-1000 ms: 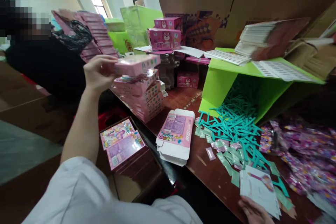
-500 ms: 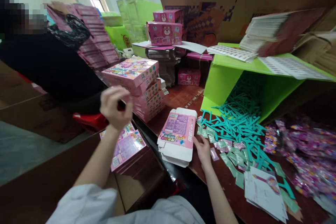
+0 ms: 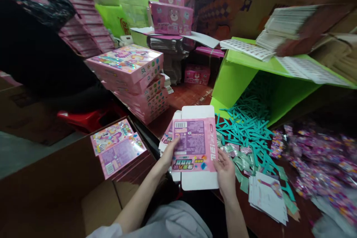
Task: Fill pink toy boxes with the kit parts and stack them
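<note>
Between my two hands is a flat, unfolded pink and purple carton [image 3: 192, 141] with white end flaps. My left hand [image 3: 168, 155] grips its left edge, the thumb lying on the printed face. On the right edge, my right hand [image 3: 225, 167] holds it with the fingers partly tucked behind. More flat cartons [image 3: 167, 134] lie beneath and to the left of it. Just right of my right hand are small green and pink sachets [image 3: 240, 160] and a heap of teal plastic sticks [image 3: 251, 126].
A cardboard box [image 3: 69, 171] at lower left holds several flat pink cartons [image 3: 122, 156]. Finished pink boxes [image 3: 131, 67] stand stacked behind. A green bin [image 3: 234, 70] lies on its side; printed cards [image 3: 267, 197] and shiny packets [image 3: 309, 163] sit right. A person in black [image 3: 41, 55] is at left.
My left hand has come down from the raised position at left and taken the carton's left edge. The top carton is lifted off the pile, toward me. The view has shifted slightly.
</note>
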The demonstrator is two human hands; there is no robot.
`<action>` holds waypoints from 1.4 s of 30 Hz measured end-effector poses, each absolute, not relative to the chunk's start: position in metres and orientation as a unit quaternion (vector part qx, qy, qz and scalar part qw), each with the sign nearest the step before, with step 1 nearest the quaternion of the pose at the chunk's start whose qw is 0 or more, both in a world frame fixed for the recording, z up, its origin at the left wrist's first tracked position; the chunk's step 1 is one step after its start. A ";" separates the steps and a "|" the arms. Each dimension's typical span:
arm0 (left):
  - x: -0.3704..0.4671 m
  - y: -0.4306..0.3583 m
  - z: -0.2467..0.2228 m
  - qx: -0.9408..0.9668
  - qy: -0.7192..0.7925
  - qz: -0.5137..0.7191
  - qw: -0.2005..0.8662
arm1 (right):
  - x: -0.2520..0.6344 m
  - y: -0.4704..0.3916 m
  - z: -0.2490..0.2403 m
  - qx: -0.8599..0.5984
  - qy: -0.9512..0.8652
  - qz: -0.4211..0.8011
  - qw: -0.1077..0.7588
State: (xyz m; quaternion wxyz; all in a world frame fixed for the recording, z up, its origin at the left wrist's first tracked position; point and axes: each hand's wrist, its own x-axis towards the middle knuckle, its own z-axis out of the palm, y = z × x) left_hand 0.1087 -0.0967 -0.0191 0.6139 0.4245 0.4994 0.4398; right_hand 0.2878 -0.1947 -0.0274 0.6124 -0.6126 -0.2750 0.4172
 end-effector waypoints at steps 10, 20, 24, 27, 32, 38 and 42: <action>0.163 -0.160 -0.027 0.379 0.425 0.399 0.719 | 0.310 -0.275 -0.006 -0.639 -0.291 0.483 0.523; 0.197 -0.205 -0.038 0.592 0.323 0.302 0.674 | 0.321 -0.358 -0.018 -0.620 -0.171 0.496 0.584; 0.198 -0.207 -0.054 0.628 0.301 0.267 0.666 | 0.315 -0.354 -0.038 -0.569 -0.148 0.383 0.713; 0.198 -0.206 -0.060 0.633 0.289 0.221 0.684 | 0.316 -0.349 -0.054 -0.602 -0.141 0.344 0.707; 0.209 -0.202 -0.062 0.543 0.350 0.230 0.728 | 0.321 -0.336 -0.060 -0.613 -0.134 0.323 0.709; 0.215 -0.201 -0.074 0.524 0.339 0.278 0.730 | 0.324 -0.324 -0.064 -0.629 -0.165 0.295 0.700; 0.216 -0.203 -0.076 0.556 0.329 0.319 0.693 | 0.323 -0.321 -0.060 -0.689 -0.166 0.238 0.664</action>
